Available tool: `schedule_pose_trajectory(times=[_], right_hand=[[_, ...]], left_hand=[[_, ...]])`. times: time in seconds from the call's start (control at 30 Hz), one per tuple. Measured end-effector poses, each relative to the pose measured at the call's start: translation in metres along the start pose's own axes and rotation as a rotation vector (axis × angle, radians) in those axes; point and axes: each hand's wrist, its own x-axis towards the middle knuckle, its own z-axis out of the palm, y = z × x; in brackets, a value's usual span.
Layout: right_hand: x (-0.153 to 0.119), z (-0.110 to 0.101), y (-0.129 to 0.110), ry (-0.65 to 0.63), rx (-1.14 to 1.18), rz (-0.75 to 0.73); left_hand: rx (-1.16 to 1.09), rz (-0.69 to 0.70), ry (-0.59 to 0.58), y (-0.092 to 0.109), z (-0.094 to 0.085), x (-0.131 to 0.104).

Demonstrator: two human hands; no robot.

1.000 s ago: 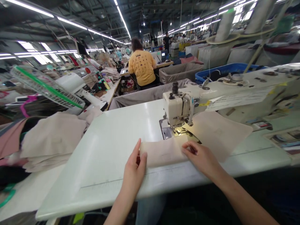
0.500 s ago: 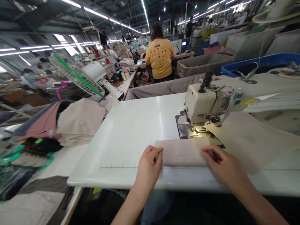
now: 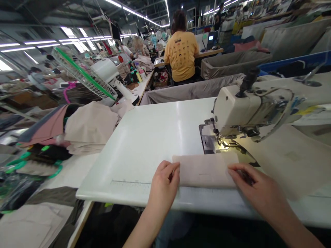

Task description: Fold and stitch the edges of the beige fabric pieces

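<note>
A folded beige fabric piece (image 3: pixel 207 170) lies flat near the front edge of the white sewing table (image 3: pixel 144 137). My left hand (image 3: pixel 165 184) pinches its left end between thumb and fingers. At the right end, my right hand (image 3: pixel 254 184) has thumb and fingertips closed on the fabric. Just beyond the piece stands the sewing machine (image 3: pixel 240 110), its needle area lit and its metal plate (image 3: pixel 213 143) bare of this fabric. A larger beige cloth panel (image 3: pixel 287 155) is spread right of the needle, partly behind my right hand.
Stacked beige cloth (image 3: pixel 90 124) rests left of the table, beside pink fabric (image 3: pixel 46 127) and dark spools with green rims. A white fan with a green-edged guard (image 3: pixel 85 74) leans behind. Ahead, a person in a yellow shirt (image 3: pixel 181 55) sits facing away, past a grey cloth-lined bin (image 3: pixel 191 89).
The view has shifted slightly, so the machine appears farther right and larger. Both hands keep their hold on the fabric piece, which stays nearly in the same place on the table.
</note>
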Motion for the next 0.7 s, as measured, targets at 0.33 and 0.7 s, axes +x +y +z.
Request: schedule_pose_trajectory(times=[0.33, 0.7], right_hand=[[-0.005, 0.007, -0.002, 0.078, -0.022, -0.005], [-0.006, 0.004, -0.001, 0.034, -0.024, 0.026]], left_hand=[[0.009, -0.016, -0.013, -0.001, -0.001, 0.002], [0.030, -0.039, -0.039, 0.001, -0.002, 0.005]])
